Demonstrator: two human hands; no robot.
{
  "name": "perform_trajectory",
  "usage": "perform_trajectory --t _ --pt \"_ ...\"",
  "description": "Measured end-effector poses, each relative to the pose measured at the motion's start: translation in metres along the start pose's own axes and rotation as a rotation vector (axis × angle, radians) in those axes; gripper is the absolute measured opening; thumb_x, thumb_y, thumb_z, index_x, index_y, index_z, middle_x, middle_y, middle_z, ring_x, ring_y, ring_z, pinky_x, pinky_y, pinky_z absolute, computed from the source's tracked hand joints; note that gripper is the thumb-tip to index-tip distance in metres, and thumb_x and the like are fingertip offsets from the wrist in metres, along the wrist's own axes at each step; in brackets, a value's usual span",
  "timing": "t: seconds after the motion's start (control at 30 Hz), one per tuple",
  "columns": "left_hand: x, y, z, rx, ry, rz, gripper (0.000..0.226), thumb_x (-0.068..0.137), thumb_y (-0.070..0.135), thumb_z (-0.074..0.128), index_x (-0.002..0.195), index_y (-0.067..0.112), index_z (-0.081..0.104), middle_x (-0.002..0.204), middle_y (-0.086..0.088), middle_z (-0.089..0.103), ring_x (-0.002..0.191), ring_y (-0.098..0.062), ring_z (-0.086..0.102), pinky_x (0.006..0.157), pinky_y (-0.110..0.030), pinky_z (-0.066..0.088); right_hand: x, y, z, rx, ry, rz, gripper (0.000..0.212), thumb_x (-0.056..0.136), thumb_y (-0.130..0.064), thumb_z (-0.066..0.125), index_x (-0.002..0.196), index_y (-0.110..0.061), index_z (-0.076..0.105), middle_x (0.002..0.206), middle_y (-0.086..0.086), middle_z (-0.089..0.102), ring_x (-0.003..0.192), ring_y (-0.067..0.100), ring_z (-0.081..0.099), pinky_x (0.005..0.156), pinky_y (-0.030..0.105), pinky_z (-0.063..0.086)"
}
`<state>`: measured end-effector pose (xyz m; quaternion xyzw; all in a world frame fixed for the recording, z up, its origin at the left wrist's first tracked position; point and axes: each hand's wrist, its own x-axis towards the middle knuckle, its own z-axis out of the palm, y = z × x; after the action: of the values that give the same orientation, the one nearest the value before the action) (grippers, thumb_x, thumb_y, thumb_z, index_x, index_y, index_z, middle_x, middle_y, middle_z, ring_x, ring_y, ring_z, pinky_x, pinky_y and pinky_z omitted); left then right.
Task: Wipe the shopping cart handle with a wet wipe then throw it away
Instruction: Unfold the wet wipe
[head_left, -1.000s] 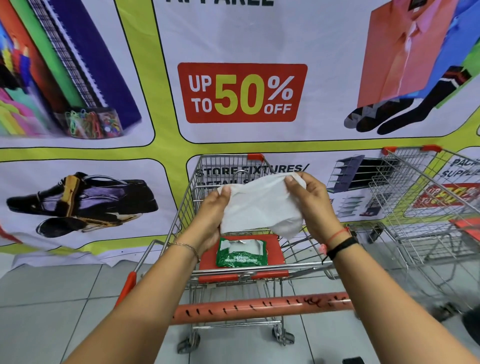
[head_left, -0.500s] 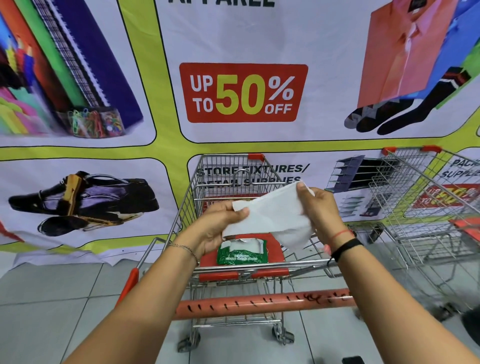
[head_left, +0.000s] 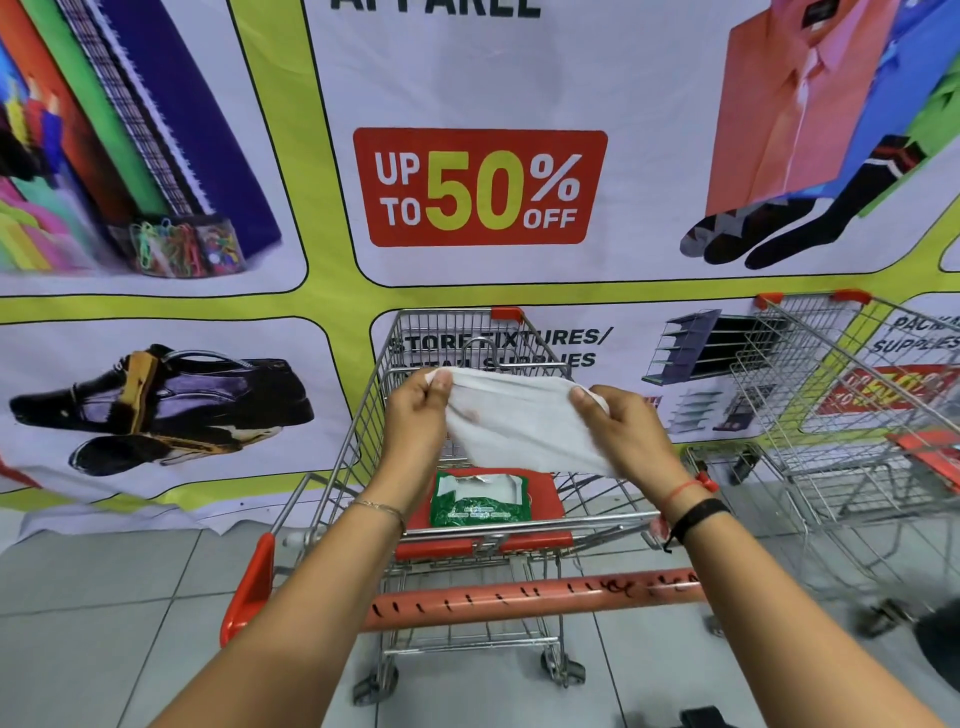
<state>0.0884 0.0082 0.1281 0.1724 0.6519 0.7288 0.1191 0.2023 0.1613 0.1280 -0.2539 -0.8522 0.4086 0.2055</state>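
A white wet wipe (head_left: 519, 421) is stretched out between my two hands above the shopping cart's basket. My left hand (head_left: 415, 421) pinches its left upper corner, and my right hand (head_left: 621, 431) grips its right edge. Below and nearer to me runs the cart's orange handle (head_left: 519, 597), marked with black pen strokes; neither hand touches it. A green pack of wet wipes (head_left: 478, 501), its top flap peeled back, lies on the red child seat (head_left: 545, 499) of the wire cart (head_left: 363, 415).
A second wire cart (head_left: 841, 426) stands close on the right. A large printed banner (head_left: 478, 187) covers the wall right behind both carts. Grey floor tiles (head_left: 104, 597) extend to the left. A dark object (head_left: 940, 644) sits at the right edge.
Both hands have pulled apart, spreading the wipe wider and flatter. My left hand moved up and left from under the wipe to its upper corner.
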Motion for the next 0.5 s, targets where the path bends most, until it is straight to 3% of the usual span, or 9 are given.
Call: perform_trajectory --t 0.1,0.23,0.37,0.4,0.47,0.5 --pt "-0.003 0.001 0.002 0.149 0.02 0.107 0.022 0.093 0.018 0.039 0.092 0.005 0.057 0.07 0.002 0.059 0.068 -0.007 0.051 0.063 -0.021 0.04 -0.001 -0.001 0.0 0.131 -0.01 0.023 0.045 0.093 -0.033 0.045 0.049 -0.024 0.041 0.046 -0.013 0.042 0.047 0.005 0.036 0.046 0.022 0.026" --pt "-0.008 0.003 -0.004 0.364 -0.083 0.25 0.032 0.094 0.022 0.037 0.062 0.021 0.042 0.057 0.005 0.032 0.053 -0.008 0.031 0.044 -0.01 0.027 0.0 -0.001 -0.001 0.235 0.041 0.026 0.043 0.094 -0.033 0.043 0.053 -0.022 0.037 0.053 -0.009 0.036 0.051 0.01 0.031 0.05 0.026 0.025" --pt "-0.007 0.001 -0.018 0.627 -0.207 0.243 0.04 0.093 0.028 0.036 0.053 0.022 0.034 0.049 0.008 0.031 0.048 -0.012 0.03 0.039 -0.009 0.028 0.0 0.001 -0.006 0.219 0.047 0.006 0.035 0.094 -0.033 0.042 0.061 -0.021 0.038 0.057 0.003 0.034 0.055 0.014 0.031 0.053 0.028 0.023" --pt "-0.006 0.001 -0.02 0.597 -0.238 0.218 0.037 0.093 0.028 0.036 0.057 0.02 0.042 0.054 0.006 0.039 0.053 -0.012 0.036 0.042 -0.007 0.029 0.0 0.001 -0.007 0.192 0.038 -0.003 0.038 0.094 -0.033 0.042 0.058 -0.023 0.034 0.055 0.0 0.031 0.052 0.013 0.028 0.051 0.027 0.02" --pt "-0.004 0.002 -0.018 0.38 -0.219 0.121 0.027 0.093 0.022 0.037 0.084 0.012 0.061 0.083 0.002 0.054 0.081 -0.012 0.049 0.059 -0.001 0.033 -0.001 0.002 -0.007 0.135 0.011 -0.009 0.043 0.094 -0.034 0.042 0.054 -0.023 0.03 0.052 -0.004 0.03 0.048 0.013 0.027 0.048 0.026 0.019" --pt "-0.002 0.002 -0.016 0.264 -0.179 0.07 0.026 0.093 0.018 0.037 0.092 0.009 0.062 0.093 0.001 0.056 0.091 -0.013 0.05 0.068 -0.003 0.037 -0.002 0.003 -0.007 0.112 -0.003 -0.007 0.044 0.094 -0.034 0.042 0.053 -0.022 0.032 0.051 -0.004 0.033 0.047 0.013 0.03 0.048 0.026 0.021"
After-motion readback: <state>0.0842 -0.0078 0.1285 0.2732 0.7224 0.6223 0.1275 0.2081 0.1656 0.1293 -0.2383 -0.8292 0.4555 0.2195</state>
